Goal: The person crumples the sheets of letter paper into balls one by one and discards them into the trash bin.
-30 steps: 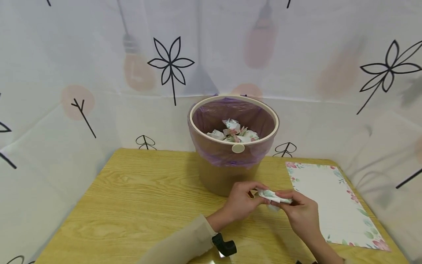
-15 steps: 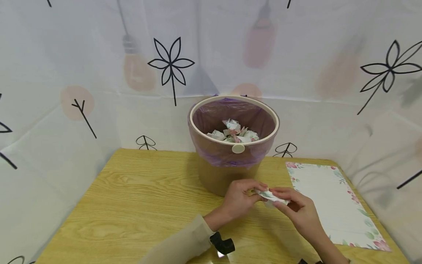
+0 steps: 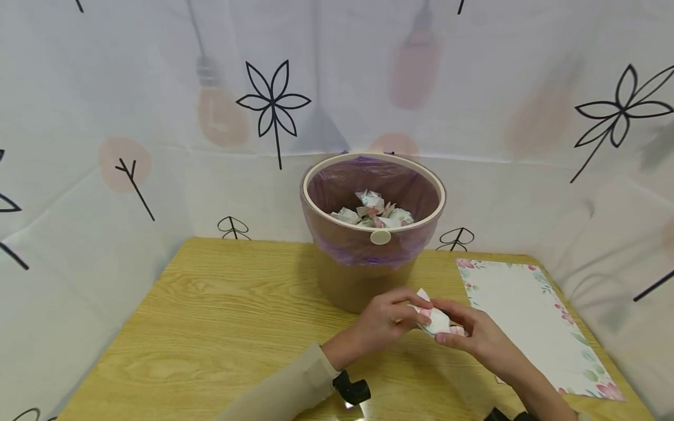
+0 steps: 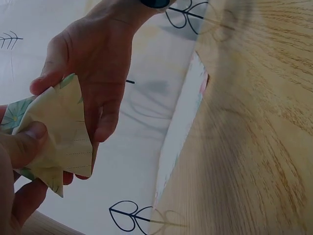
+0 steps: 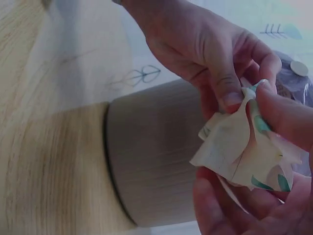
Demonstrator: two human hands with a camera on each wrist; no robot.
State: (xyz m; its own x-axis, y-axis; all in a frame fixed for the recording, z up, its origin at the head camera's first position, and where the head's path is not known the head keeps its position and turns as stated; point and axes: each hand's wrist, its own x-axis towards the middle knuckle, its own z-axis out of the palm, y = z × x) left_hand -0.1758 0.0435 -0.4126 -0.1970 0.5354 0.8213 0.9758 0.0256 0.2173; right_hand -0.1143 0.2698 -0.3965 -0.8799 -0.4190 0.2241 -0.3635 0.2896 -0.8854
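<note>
The fingers of the left hand (image 3: 387,320) pinch the left part of a crumpled paper (image 3: 437,321). The fingers and thumb of the right hand (image 3: 481,339) grip its right part. The crumpled paper is held between both hands, above the near right portion of the bench (image 3: 210,316). The fingers cover both ends of the paper.

A bin (image 3: 347,286) stands upright just beyond the hands, slightly left of the paper. A purple liner (image 3: 368,251) is folded outward over its upper wall. Paper balls (image 3: 374,210) lie inside; the near rim hides their lower part. A flat sheet (image 3: 532,316) with a floral border lies right of the hands; the right forearm overlaps its near left corner. A black wrist strap (image 3: 353,389) is fitted at the left sleeve (image 3: 289,386). A printed cloth (image 3: 158,88) encloses the far, left and right sides of the bench.

The head view alone shows the bin's contents. The left wrist view shows dashed lines on a pale face of the crumpled paper. The right wrist view shows its layered folds, green marks, and the bin's base edge on the bench.
</note>
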